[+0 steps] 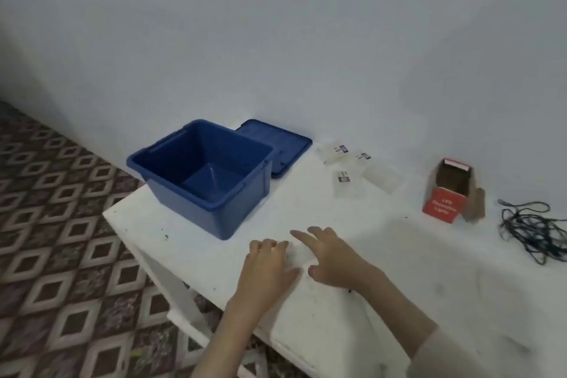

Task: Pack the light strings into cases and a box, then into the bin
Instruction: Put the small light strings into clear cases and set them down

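A clear plastic case (300,255), hard to make out against the white table, lies between my hands near the front edge. My left hand (266,264) grips its left side with curled fingers and thumb. My right hand (333,258) rests on its right side, index finger stretched out over it. The open blue bin (171,173) stands just behind my left hand and looks empty. Several more clear cases (348,186) with small labels lie further back. An open red box (441,207) stands at the right, with a tangled dark light string (530,232) beside it.
The bin's blue lid (279,144) lies flat behind the bin against the wall. The white table (399,255) ends at its left edge beside the bin, with patterned floor (61,224) below. A pale wall runs along the table's back.
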Motion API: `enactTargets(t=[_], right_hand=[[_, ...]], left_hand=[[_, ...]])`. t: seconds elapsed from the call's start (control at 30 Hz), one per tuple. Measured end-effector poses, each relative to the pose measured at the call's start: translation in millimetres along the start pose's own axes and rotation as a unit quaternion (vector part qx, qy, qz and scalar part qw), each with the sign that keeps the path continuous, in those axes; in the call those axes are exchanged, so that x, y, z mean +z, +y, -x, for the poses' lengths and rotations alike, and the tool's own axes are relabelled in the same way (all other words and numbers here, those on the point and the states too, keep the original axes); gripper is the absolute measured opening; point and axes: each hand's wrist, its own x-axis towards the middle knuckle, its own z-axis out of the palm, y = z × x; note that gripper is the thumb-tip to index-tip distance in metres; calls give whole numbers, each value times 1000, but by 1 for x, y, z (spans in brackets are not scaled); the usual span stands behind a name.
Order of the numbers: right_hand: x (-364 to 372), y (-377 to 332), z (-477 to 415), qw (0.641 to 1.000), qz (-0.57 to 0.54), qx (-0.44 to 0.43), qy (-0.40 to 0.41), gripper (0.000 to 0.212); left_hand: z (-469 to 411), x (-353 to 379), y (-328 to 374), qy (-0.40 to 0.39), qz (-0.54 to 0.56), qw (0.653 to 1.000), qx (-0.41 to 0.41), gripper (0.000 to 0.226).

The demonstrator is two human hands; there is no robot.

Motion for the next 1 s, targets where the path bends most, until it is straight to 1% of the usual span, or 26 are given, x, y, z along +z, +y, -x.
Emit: enactTargets(t=[0.03,0.1,0.17,0.2,0.23,0.27,0.3,0.37,0.4,0.47,0.5,0.53,0.57,0.6,0.63,0.67,0.7,0.73,0.77,0.8,0.83,0.87,0.9,0.93,0.97,1.0], right_hand=[[4,-3,-2,999,30,-3,-10,69],[11,-6,-4,998,68,-8,11,59],[11,-11,-3,997,67,-19,40,47],[7,-12,0,998,49,-25,44,43],[-3,-14,5,999,6,-23,36,40],[-16,-15,11,997,-74,-18,30,36],[-31,-16,19,981,-196,-1,8,34],[-63,-21,37,915,-403,4,-11,29],[-78,-24,45,871,-491,3,-9,28],[-101,-31,59,756,-654,12,6,30],[-111,-35,63,689,-724,16,17,33],[-120,-39,65,617,-786,14,26,33],[-128,-45,68,547,-836,8,31,29],[-138,-52,70,484,-874,-3,36,20],[-146,-60,71,436,-899,-14,49,14],[-155,-68,72,406,-911,-29,70,14],[-162,-74,71,397,-911,-44,100,18],[-168,-79,69,405,-903,-59,135,21],[-174,-82,67,432,-881,-68,178,24],[-177,-82,65,481,-842,-71,234,26],[-179,-79,63,548,-776,-64,305,27],[-180,-73,61,621,-678,-43,390,25],[-181,-67,61,680,-560,-21,473,25],[-183,-59,61,720,-438,-19,539,26],[-185,-50,60,750,-315,-32,581,28],[-187,-43,59,772,-198,-49,602,28]], left_hand=[[4,1,-4,-6,-10,1000,-6,49],[8,6,-11,8,-25,1000,-2,46],[14,3,-14,21,-15,999,25,39],[16,-2,-15,17,17,999,38,38],[18,-11,-16,4,78,996,40,36],[21,-24,-16,-1,158,987,44,33],[25,-41,-14,-22,245,968,42,30],[32,-79,-4,-44,387,919,58,31],[35,-96,2,-44,439,895,73,33],[36,-126,14,-16,529,843,92,33],[35,-136,19,14,556,826,96,32],[31,-143,25,55,565,817,100,30],[26,-146,31,101,554,819,109,28],[20,-147,38,143,525,830,123,27],[13,-146,46,174,486,845,139,29],[7,-145,55,193,443,861,156,33],[2,-144,65,203,404,875,171,37],[-1,-142,74,204,371,887,183,39],[-3,-142,82,204,344,896,195,39],[-5,-143,89,208,324,901,200,36],[-7,-146,93,219,310,903,202,31],[-9,-150,96,228,302,903,204,26],[-11,-154,98,230,298,903,209,22],[-12,-160,99,221,297,905,211,21],[-13,-165,99,210,279,912,213,22],[-13,-172,100,208,237,925,212,23]])
